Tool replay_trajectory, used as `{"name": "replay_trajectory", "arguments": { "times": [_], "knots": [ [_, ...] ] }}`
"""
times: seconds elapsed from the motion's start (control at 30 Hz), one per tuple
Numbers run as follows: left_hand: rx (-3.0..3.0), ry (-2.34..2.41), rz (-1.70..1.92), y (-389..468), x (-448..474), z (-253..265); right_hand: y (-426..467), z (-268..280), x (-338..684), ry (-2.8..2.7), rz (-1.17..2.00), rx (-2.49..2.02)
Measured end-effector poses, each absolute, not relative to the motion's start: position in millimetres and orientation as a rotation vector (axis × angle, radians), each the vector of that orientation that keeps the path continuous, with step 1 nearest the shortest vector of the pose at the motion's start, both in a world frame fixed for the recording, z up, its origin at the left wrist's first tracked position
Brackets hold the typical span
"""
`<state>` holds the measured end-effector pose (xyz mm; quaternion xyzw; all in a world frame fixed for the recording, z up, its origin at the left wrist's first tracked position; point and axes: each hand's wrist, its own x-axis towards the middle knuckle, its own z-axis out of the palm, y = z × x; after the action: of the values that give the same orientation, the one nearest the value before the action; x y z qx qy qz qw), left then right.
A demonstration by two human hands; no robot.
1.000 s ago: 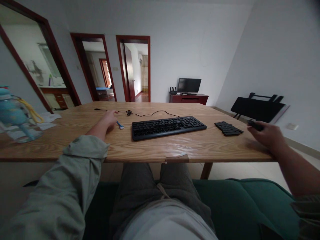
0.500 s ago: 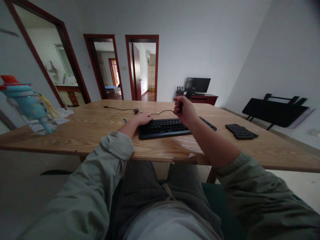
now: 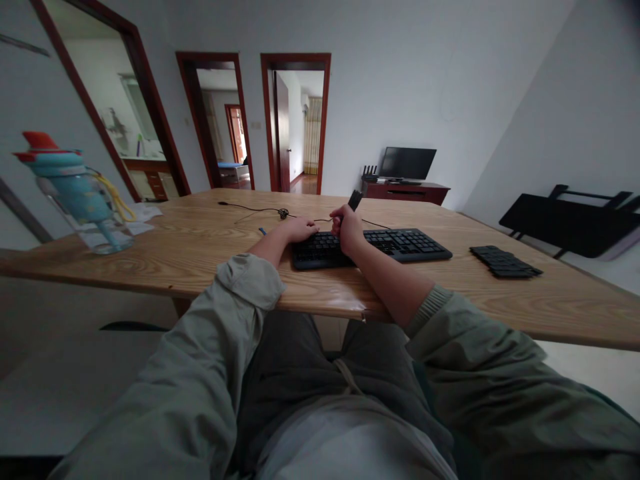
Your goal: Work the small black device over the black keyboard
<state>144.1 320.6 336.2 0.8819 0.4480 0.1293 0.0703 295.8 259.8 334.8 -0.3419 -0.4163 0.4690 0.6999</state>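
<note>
Keyboard [image 3: 373, 245] is seen lying flat on the wooden table [image 3: 200, 257], its cable [image 3: 260, 211] trailing off towards the far edge. The left hand [image 3: 299, 230] is laid on the keyboard's left end, fingers spread flat over the keys and nothing gripped. The right hand [image 3: 347, 230] is held just beside it, over the left half of the keys, fingers curled tight around a small black tool [image 3: 355, 200] whose tip is seen poking up above the knuckles. A blue-handled item [image 3: 262, 231] is glimpsed just left of the left hand, mostly hidden. A black pile of keycaps [image 3: 505, 261] is set well apart at right. A blue water bottle [image 3: 75, 197] is stood far left.
</note>
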Motion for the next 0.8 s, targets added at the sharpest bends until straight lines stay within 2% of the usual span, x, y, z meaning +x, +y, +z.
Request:
{"name": "replay_trajectory", "arguments": {
  "times": [0.57, 0.8],
  "knots": [
    [2.667, 1.363, 0.321, 315.7, 143.9, 339.4, 252.7, 330.3, 290.5, -1.043, 0.997, -0.734],
    [2.652, 1.356, 0.359, 320.6, 143.4, 337.0, 255.3, 331.0, 291.8, -0.909, 1.109, -0.700]
  ]
}}
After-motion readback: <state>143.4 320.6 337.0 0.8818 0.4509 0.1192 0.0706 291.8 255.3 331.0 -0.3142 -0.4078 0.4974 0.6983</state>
